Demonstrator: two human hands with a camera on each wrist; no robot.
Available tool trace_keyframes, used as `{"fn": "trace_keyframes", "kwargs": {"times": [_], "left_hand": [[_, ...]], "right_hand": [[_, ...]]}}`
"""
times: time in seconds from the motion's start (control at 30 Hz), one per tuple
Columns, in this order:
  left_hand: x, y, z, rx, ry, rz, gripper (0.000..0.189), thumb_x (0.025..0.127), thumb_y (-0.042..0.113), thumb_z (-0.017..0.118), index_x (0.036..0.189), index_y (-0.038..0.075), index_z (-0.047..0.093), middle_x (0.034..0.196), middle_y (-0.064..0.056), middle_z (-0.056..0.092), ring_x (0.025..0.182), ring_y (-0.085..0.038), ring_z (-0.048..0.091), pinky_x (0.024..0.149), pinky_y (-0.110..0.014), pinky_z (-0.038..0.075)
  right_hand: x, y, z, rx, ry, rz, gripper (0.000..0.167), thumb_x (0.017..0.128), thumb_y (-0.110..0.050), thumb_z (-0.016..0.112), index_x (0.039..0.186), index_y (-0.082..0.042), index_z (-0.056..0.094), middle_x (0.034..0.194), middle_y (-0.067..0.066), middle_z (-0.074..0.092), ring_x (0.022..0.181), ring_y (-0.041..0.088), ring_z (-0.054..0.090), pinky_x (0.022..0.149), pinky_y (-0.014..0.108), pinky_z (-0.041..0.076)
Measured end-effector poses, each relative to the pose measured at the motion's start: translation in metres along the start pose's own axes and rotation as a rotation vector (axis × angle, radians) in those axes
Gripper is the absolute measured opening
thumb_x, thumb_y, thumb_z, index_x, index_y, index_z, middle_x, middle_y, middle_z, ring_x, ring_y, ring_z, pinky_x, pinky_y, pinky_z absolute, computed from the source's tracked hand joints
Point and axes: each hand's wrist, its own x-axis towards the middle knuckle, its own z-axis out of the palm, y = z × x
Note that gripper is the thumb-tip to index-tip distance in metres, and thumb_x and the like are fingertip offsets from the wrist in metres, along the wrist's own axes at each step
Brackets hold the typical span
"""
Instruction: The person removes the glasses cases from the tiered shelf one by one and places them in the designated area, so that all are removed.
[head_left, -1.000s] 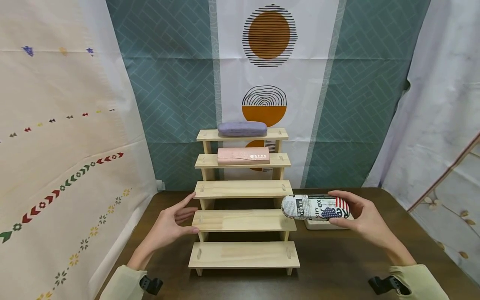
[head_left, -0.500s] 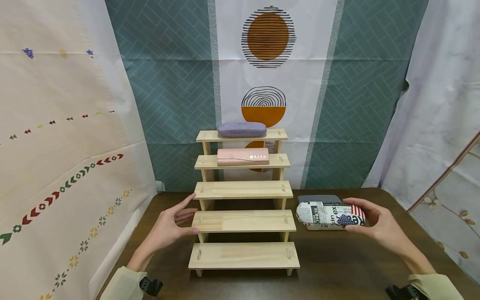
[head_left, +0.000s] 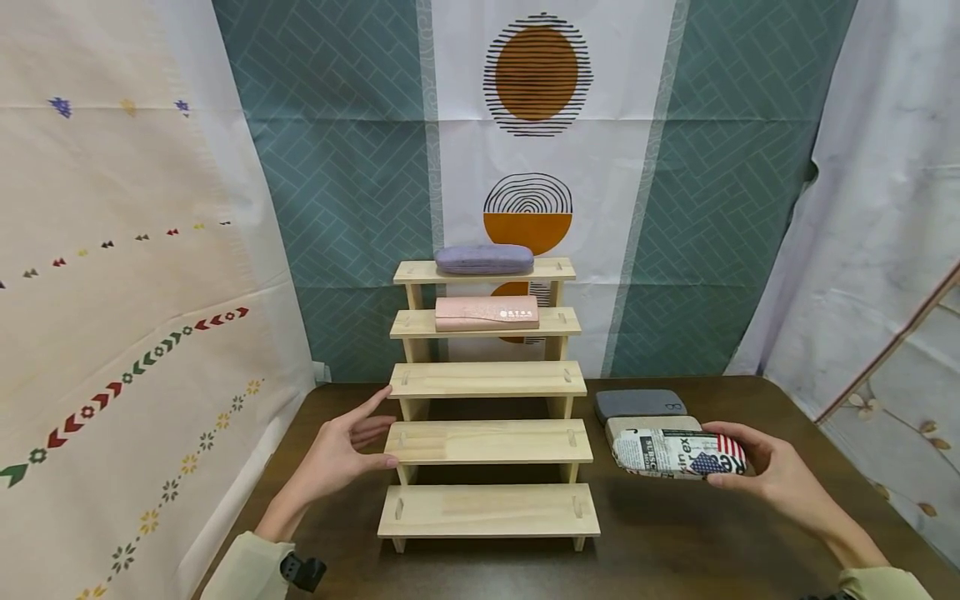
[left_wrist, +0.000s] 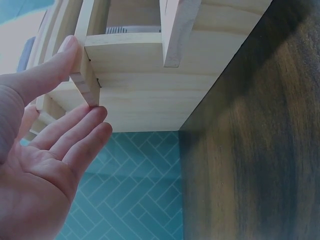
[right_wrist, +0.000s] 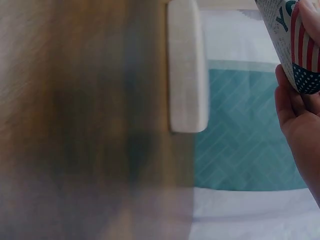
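My right hand (head_left: 776,475) holds a glasses case (head_left: 667,454) printed with newsprint and a flag, thumb at the near side and fingers at the far side of its right end. In the head view, the case overlaps a beige case (head_left: 637,423) on the table; a grey case (head_left: 641,403) with a small glasses mark lies behind that. My left hand (head_left: 341,442) grips the left end of a step of the wooden stepped shelf (left_wrist: 87,80), thumb in front and fingers behind; its index fingertip reaches the step above. A purple case (head_left: 484,258) and pink case (head_left: 487,313) sit on the top two steps.
The shelf stands on a dark wooden table (head_left: 675,533), its lowest step (head_left: 487,510) nearest me. A teal and white curtain (head_left: 345,167) hangs behind, with a cream cloth (head_left: 135,292) at the left and a white cloth (head_left: 885,250) at the right.
My right hand has carried the printed glasses case rightward and nearer to me, away from the shelf, uncovering the grey and beige cases. My left hand has stayed at the shelf.
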Motion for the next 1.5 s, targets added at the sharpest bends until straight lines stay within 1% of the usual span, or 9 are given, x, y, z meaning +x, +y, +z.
{"fn": "trace_keyframes", "kwargs": {"times": [0.23,0.47,0.57,0.73,0.8,1.0,1.2,1.3,1.5], "left_hand": [[0.0,-0.001,0.0,0.016,0.002,0.0,0.105,0.078,0.012,0.096,0.165,0.021,0.039,0.137,-0.021,0.066,0.125,-0.036,0.066,0.1,-0.05,0.056],[0.0,-0.001,0.0,0.016,0.003,-0.003,0.105,0.077,0.011,0.096,0.165,0.022,0.04,0.137,-0.02,0.067,0.125,-0.035,0.066,0.1,-0.044,0.057],[0.0,0.0,0.0,0.009,0.001,0.002,0.104,0.077,0.011,0.096,0.165,0.021,0.041,0.137,-0.021,0.066,0.126,-0.036,0.066,0.1,-0.045,0.057],[0.0,0.001,0.001,-0.016,0.0,-0.005,0.103,0.077,0.01,0.095,0.164,0.022,0.042,0.137,-0.021,0.066,0.126,-0.036,0.065,0.101,-0.052,0.055],[0.0,0.001,0.001,-0.017,-0.001,-0.006,0.103,0.077,0.009,0.095,0.164,0.022,0.042,0.137,-0.021,0.066,0.126,-0.036,0.065,0.102,-0.053,0.054],[0.0,0.0,0.001,-0.001,0.006,-0.01,0.105,0.077,0.009,0.096,0.165,0.023,0.041,0.136,-0.022,0.066,0.125,-0.037,0.066,0.101,-0.052,0.055],[0.0,-0.002,0.0,0.003,0.008,-0.019,0.108,0.075,0.009,0.097,0.165,0.027,0.04,0.135,-0.018,0.068,0.125,-0.034,0.066,0.101,-0.052,0.055],[0.0,-0.002,0.0,-0.004,0.009,-0.019,0.108,0.075,0.009,0.097,0.165,0.028,0.041,0.135,-0.017,0.068,0.125,-0.033,0.067,0.102,-0.052,0.055],[0.0,0.0,-0.001,-0.007,0.005,-0.02,0.107,0.075,0.01,0.097,0.165,0.029,0.04,0.136,-0.017,0.068,0.125,-0.032,0.066,0.102,-0.049,0.055]], "right_hand": [[-0.013,0.016,0.0,0.021,-0.026,0.069,0.062,0.083,0.011,0.083,0.139,0.01,0.058,0.115,0.004,0.072,0.091,0.01,0.069,0.075,0.022,0.058],[-0.018,0.028,0.0,0.002,-0.026,0.105,0.061,0.083,0.008,0.084,0.139,0.01,0.059,0.117,0.003,0.072,0.092,0.01,0.068,0.076,0.021,0.057],[-0.019,0.032,-0.001,-0.011,-0.026,0.139,0.061,0.083,0.006,0.085,0.138,0.007,0.061,0.116,0.005,0.073,0.092,0.01,0.068,0.075,0.021,0.056],[-0.02,0.037,-0.001,-0.022,-0.033,0.18,0.06,0.083,0.004,0.086,0.138,0.007,0.061,0.114,0.006,0.073,0.092,0.01,0.068,0.075,0.021,0.055],[-0.02,0.04,-0.001,-0.018,-0.039,0.186,0.06,0.084,0.004,0.086,0.138,0.009,0.06,0.114,0.007,0.072,0.092,0.01,0.068,0.075,0.021,0.055],[-0.019,0.046,0.0,-0.007,-0.055,0.211,0.06,0.084,0.003,0.086,0.138,0.009,0.06,0.115,0.007,0.072,0.091,0.011,0.068,0.074,0.022,0.056],[-0.016,0.05,0.002,-0.011,-0.081,0.236,0.062,0.085,0.0,0.086,0.139,0.01,0.059,0.119,0.012,0.069,0.092,0.01,0.067,0.074,0.023,0.057],[-0.015,0.051,0.003,-0.026,-0.089,0.237,0.062,0.085,-0.001,0.087,0.139,0.01,0.059,0.121,0.015,0.067,0.092,0.009,0.067,0.074,0.022,0.057],[-0.012,0.053,0.004,-0.053,-0.094,0.221,0.062,0.083,-0.003,0.088,0.138,0.009,0.061,0.125,0.02,0.064,0.094,0.008,0.066,0.075,0.021,0.056]]}}
